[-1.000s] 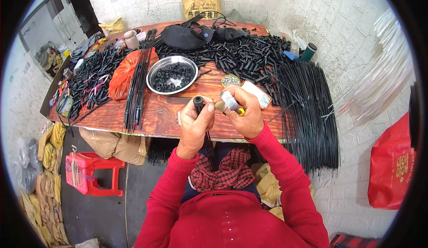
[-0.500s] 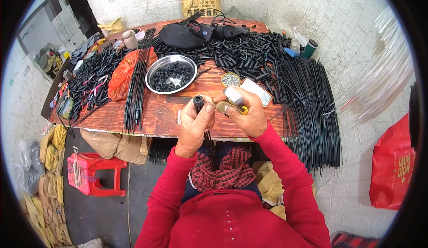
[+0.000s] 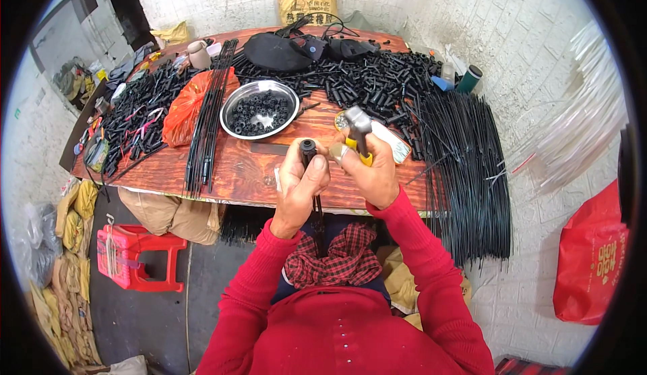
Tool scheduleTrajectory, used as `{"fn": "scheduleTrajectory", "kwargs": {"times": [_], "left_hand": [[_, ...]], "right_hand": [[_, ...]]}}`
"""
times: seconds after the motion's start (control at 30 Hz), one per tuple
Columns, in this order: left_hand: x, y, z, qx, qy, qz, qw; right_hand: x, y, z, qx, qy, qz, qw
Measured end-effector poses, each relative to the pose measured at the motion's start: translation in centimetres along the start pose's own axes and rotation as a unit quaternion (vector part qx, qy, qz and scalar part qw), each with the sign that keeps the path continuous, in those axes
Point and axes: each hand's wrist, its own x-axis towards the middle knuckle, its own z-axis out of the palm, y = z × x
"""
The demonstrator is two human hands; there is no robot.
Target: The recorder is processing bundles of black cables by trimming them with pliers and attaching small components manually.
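My left hand [image 3: 296, 186] is closed around a black tubular plastic fitting [image 3: 308, 147] held upright, its round ringed end on top. Thin dark rods [image 3: 317, 221] hang down below that hand toward my lap. Close beside it, my right hand [image 3: 375, 176] grips a hammer [image 3: 358, 117] with a silver metal head and a yellow-and-black handle. The hammer head is up, apart from the fitting. A tan covering [image 3: 339, 151] wraps a digit of the right hand, near the fitting. Part of the handle is hidden in my grip.
Small black rings fill a steel bowl [image 3: 224, 117] on the wooden table [image 3: 253, 172]. A round tin [image 3: 340, 120] and a white tray [image 3: 394, 139] lie behind my right hand. Black tubes [image 3: 377, 81] are heaped at the back; long rods [image 3: 472, 172] overhang the right edge. An orange bag [image 3: 182, 115] sits left.
The hammer head has lifted and swung upright, away from the fitting. My left hand still holds the fitting, nearly in the same place; the whole view has shifted slightly.
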Motion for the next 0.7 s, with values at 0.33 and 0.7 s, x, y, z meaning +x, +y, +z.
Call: {"fn": "scheduleTrajectory", "kwargs": {"times": [0.33, 0.7], "left_hand": [[0.2, -0.1, 0.2, -0.017, -0.048, 0.004, 0.999], [0.4, -0.3, 0.1, -0.010, -0.041, 0.016, 0.999]], "right_hand": [[-0.1, -1.0, 1.1, 0.134, 0.002, 0.057, 0.989], [0.2, -0.6, 1.0, 0.164, -0.020, 0.065, 0.984]]}}
